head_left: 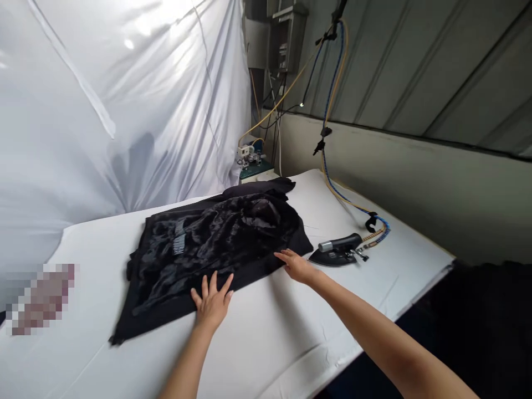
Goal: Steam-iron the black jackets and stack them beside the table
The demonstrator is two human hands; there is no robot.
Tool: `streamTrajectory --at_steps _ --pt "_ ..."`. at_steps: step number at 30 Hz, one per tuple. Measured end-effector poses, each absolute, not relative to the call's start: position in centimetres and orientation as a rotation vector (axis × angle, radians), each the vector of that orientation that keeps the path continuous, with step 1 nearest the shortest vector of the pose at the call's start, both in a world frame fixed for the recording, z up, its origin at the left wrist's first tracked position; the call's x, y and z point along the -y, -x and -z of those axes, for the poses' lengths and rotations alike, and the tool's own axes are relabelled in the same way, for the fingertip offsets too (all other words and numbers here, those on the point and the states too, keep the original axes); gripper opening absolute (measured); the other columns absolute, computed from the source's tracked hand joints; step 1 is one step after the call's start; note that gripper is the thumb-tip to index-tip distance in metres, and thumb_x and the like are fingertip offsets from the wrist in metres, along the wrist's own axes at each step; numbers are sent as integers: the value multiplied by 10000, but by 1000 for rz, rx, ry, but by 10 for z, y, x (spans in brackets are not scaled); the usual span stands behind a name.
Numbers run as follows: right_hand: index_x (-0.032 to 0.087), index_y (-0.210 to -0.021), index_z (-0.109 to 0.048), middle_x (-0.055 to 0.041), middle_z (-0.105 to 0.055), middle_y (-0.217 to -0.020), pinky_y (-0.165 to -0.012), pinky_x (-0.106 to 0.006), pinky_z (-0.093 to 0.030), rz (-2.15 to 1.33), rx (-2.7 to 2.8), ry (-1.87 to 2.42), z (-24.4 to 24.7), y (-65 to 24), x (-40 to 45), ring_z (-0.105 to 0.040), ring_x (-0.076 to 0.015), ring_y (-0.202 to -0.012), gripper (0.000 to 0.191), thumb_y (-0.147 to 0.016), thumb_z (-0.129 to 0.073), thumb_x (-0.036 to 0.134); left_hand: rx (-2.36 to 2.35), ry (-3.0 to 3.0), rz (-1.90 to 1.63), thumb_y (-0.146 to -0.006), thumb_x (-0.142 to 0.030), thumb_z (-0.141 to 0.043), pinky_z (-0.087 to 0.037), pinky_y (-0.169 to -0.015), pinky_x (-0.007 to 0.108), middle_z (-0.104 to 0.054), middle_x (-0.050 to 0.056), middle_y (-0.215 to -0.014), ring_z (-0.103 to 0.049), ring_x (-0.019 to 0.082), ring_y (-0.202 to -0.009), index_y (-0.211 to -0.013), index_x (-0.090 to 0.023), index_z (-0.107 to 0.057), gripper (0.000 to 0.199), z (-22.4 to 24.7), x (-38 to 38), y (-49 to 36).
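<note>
A black garment (208,238) with a shiny, wrinkled surface and a pale printed patch near its left end lies spread on the white-covered table (266,354). My left hand (211,299) rests on the garment's near edge, fingers spread and palm down. Farther right, my right hand (296,266) touches the near right edge of the garment, its fingers stretched out toward the left. Just beyond that hand, a black iron (338,250) with a silver-tipped handle lies on the table.
Blue and yellow hoses (332,183) run from the iron up to an overhead support. A white curtain (124,111) hangs behind the table. A small machine (251,160) stands past the far edge. Dark material (486,321) lies right of the table.
</note>
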State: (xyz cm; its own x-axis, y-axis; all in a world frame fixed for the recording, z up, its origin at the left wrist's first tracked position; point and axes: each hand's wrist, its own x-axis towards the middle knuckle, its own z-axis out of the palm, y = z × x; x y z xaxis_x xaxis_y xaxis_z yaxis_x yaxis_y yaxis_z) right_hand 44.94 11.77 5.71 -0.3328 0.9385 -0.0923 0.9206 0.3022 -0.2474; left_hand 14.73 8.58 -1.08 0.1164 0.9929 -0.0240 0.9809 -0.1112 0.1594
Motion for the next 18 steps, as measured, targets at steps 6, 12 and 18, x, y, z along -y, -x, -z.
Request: streamTrajectory --at_steps 6,12,18 --pt "170 -1159 -592 -116 -605 -1129 -926 -347 -391 -248 2381 1993 -125 -552 -130 -503 -247 -1095 423 -751 -509 243 -2099 -2184 -203 -836 -369 -411 -118 -990 630 -287 45 -1422 -154 345 -1309 -1214 -327 -516 396 11 -83 -177" --pt "175 -947 -673 -93 -649 -1033 -879 -304 -393 -727 2087 2221 -131 -628 -169 -558 -224 -999 262 -814 -472 277 -1452 -2476 -309 -840 -216 -396 -305 -1012 358 -490 28 -1260 -397 188 -1161 -1272 -273 -460 441 -18 -116 -299" --pt "146 -1002 -600 -77 -610 -1015 -791 -348 -466 -1074 1728 2217 -97 -632 -241 -573 -174 -905 255 -829 -526 317 -1646 -2310 30 -883 -323 -338 -415 -815 340 -563 48 -1028 -522 203 -965 -1335 -398 -317 459 -31 -153 -385"
